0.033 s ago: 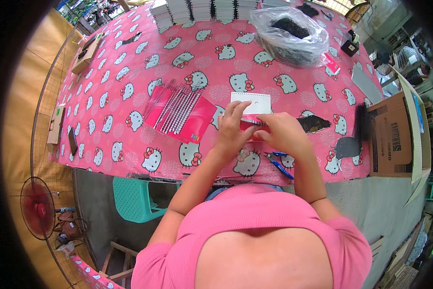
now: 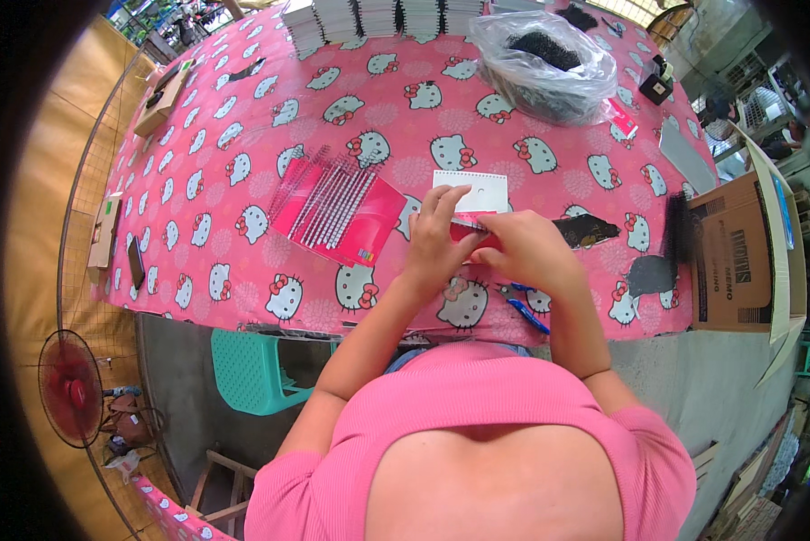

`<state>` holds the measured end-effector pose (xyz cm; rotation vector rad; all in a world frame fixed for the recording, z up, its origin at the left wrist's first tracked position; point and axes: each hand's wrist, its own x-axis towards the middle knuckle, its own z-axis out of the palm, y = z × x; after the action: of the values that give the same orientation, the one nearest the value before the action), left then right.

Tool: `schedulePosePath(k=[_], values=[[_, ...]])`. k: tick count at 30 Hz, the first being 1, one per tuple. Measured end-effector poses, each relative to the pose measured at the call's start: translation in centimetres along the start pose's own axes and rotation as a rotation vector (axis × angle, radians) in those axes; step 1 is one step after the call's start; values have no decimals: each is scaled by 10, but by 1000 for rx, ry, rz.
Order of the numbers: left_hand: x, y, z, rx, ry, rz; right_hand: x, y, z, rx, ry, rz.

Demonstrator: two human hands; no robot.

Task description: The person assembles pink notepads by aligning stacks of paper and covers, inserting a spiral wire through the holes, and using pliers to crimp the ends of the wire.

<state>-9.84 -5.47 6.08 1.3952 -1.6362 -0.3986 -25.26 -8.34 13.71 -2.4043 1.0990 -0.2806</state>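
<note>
A small white notepad (image 2: 471, 191) with a wire spiral on top lies near the middle of the bench (image 2: 242, 189), and a red cover piece (image 2: 470, 225) sits just at its 6 o'clock edge. Both hands pinch that red piece: the left hand (image 2: 434, 242) with fingers curled on it, the right hand (image 2: 524, 251) closed over its other end. To do this well, I think, keep the edges lined up and press gently. At 9 o'clock lies a pile of red covers with wire coils (image 2: 337, 209). At 5 o'clock rests a blue pen (image 2: 526, 316). At 1 o'clock sits a clear bag (image 2: 542, 63) of dark things.
</note>
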Motion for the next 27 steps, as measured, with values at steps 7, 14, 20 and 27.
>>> schedulePosePath(k=[7,14,20,27], values=[[0,-6,-3,-48,-2,2,4,-2,6,26,34,-21],[2,-12,-17,-50,143,75,14,-1,11,-12,70,-38],[-14,-41,-6,-806,62,-225,38,11,18,-77,-155,49],[-19,-46,-10,-946,86,-372,36,1,15,-74,-179,-4]])
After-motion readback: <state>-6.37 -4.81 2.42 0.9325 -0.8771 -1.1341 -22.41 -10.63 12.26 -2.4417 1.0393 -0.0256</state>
